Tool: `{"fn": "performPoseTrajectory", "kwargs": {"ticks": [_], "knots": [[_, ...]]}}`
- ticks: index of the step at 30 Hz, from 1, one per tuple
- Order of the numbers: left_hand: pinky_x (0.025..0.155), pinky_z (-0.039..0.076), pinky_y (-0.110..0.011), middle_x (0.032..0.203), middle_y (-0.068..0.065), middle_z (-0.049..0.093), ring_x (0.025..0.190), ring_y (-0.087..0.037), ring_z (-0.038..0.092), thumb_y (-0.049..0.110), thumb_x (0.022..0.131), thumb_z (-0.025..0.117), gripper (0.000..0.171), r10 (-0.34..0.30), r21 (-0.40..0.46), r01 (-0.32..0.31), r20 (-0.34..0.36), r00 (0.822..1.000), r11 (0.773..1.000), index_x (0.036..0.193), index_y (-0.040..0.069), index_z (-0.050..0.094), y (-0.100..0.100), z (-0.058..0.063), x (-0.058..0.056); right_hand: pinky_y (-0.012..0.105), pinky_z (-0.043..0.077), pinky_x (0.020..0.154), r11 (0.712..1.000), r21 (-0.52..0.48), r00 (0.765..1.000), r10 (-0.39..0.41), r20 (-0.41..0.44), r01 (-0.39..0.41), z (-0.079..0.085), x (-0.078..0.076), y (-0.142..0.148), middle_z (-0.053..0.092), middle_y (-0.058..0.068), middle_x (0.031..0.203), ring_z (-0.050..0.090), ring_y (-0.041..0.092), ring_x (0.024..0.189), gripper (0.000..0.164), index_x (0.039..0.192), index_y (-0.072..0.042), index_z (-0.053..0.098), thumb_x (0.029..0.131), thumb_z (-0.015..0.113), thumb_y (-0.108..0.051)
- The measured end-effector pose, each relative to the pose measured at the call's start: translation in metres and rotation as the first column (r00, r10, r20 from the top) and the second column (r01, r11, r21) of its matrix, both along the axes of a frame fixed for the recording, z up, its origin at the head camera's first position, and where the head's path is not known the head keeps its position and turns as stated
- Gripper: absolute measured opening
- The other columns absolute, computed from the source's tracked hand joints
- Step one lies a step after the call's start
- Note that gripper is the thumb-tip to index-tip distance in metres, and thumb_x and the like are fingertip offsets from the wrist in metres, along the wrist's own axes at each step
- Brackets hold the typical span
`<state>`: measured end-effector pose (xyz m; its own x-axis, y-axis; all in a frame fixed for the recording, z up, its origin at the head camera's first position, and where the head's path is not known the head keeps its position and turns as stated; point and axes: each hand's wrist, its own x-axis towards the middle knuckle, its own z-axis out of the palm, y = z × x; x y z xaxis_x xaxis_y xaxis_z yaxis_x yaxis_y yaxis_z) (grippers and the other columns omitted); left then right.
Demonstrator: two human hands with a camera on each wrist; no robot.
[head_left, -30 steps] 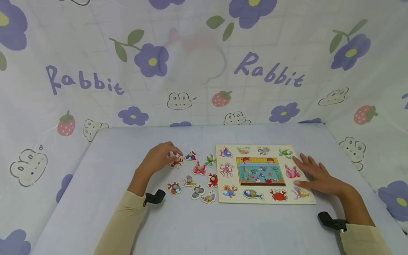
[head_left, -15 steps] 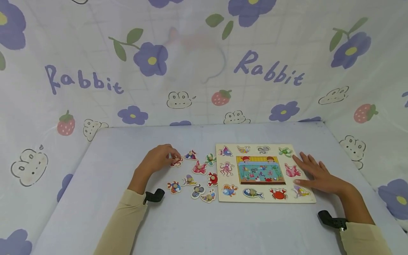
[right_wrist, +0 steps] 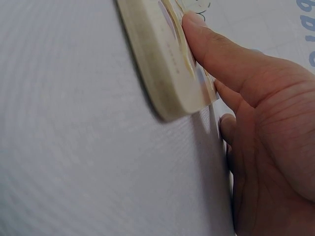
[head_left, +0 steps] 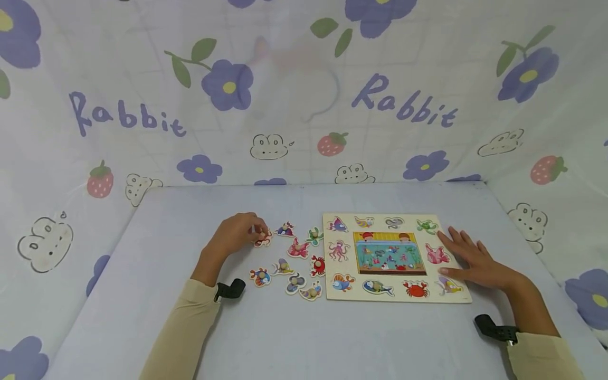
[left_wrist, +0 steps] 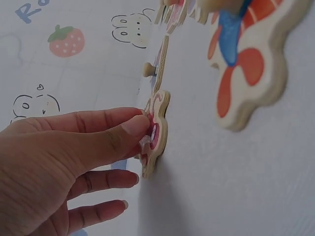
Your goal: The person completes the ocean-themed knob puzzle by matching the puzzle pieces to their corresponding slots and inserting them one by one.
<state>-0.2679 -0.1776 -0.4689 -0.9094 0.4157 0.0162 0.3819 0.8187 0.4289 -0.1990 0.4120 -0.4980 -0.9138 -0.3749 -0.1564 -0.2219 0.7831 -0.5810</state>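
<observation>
The person's left hand [head_left: 235, 235] narrows its thumb and index finger onto a small pink-and-white wooden puzzle piece with a shaped outline [left_wrist: 161, 123], pinching it near its middle, while two lower fingers reach out apart from it in the left wrist view. That piece is at the upper left of the loose group, well apart from the board; whether it is lifted off the surface cannot be told. Just beside it, to the right, lies a purple-and-red fish piece [head_left: 285, 229] with a round knob, then a pink piece with a wooden knob [head_left: 297, 248] and a green turtle-like piece [head_left: 314, 236]. Nearer the person are a red crab piece [head_left: 317, 265], an orange-and-blue striped fish piece [head_left: 259, 277], a yellow-and-purple piece [head_left: 282, 267], a grey piece [head_left: 295, 284] and a yellowish snail-like piece [head_left: 311, 291]. The right hand [head_left: 477, 264] has its fingers spread wide, grasping nothing, its thumb resting on the right edge of a cream rectangular wooden puzzle board [head_left: 410, 224]. The board carries printed sea animals around an aquarium picture [head_left: 390, 254], and a knobbed blue-and-yellow fish piece [head_left: 378, 287] sits in its lower row. Everything lies on a pale table [head_left: 285, 338] before a white cloth with purple flowers [head_left: 294, 116]; both sleeves are beige.
</observation>
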Motion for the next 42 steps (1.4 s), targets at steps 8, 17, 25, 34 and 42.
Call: {"fn": "performPoseTrajectory", "kwargs": {"ticks": [8, 17, 25, 34, 42], "knots": [[0.065, 0.044, -0.035, 0.084, 0.005, 0.066, 0.075, -0.016, 0.056, 0.026, 0.090, 0.080, 0.008, 0.083, 0.010, -0.083, -0.079, 0.993, 0.997, 0.093, 0.021, 0.075, -0.009, 0.006, -0.002, 0.070, -0.017, 0.110, 1.000, 0.014, 1.000, -0.005, -0.001, 0.005, 0.003, 0.000, 0.001, -0.006, 0.026, 0.166, -0.017, 0.050, 0.149, 0.099, 0.164, -0.017, 0.011, 0.089, 0.071, -0.042], [0.061, 0.041, -0.034, 0.080, 0.000, 0.062, 0.071, -0.019, 0.054, 0.031, 0.088, 0.081, 0.018, 0.191, -0.030, -0.194, -0.091, 0.977, 0.981, 0.084, 0.018, 0.070, -0.016, -0.002, -0.006, 0.070, -0.018, 0.109, 1.000, -0.002, 1.000, -0.008, -0.005, 0.008, 0.003, 0.000, 0.002, -0.006, 0.027, 0.166, -0.017, 0.050, 0.149, 0.099, 0.163, -0.016, 0.012, 0.089, 0.072, -0.042], [0.062, 0.043, -0.035, 0.083, -0.001, 0.065, 0.073, -0.020, 0.056, 0.028, 0.089, 0.080, 0.013, 0.177, -0.010, -0.177, 0.000, 0.984, 0.984, 0.090, 0.017, 0.074, -0.022, -0.001, -0.005, 0.069, -0.018, 0.110, 1.000, 0.007, 1.000, -0.012, -0.009, 0.012, 0.004, 0.001, 0.001, -0.005, 0.025, 0.166, -0.017, 0.049, 0.149, 0.100, 0.163, -0.018, 0.012, 0.088, 0.072, -0.044], [0.071, 0.044, -0.037, 0.088, 0.000, 0.066, 0.083, -0.020, 0.057, 0.022, 0.091, 0.078, 0.011, 0.097, 0.045, -0.101, 0.083, 0.992, 0.994, 0.102, 0.019, 0.078, -0.032, -0.002, -0.007, 0.069, -0.019, 0.109, 1.000, -0.006, 1.000, -0.007, -0.005, 0.007, 0.001, 0.002, 0.001, -0.006, 0.027, 0.166, -0.017, 0.050, 0.149, 0.099, 0.163, -0.015, 0.012, 0.089, 0.072, -0.042], [0.071, 0.043, -0.037, 0.088, 0.000, 0.065, 0.083, -0.020, 0.056, 0.020, 0.091, 0.078, 0.009, 0.104, 0.051, -0.108, 0.084, 0.991, 0.993, 0.100, 0.019, 0.077, -0.034, -0.004, -0.007, 0.068, -0.018, 0.110, 1.000, -0.002, 1.000, -0.014, 0.012, 0.014, 0.000, 0.001, 0.000, -0.006, 0.025, 0.167, -0.017, 0.048, 0.150, 0.099, 0.164, -0.020, 0.011, 0.090, 0.072, -0.042]]}}
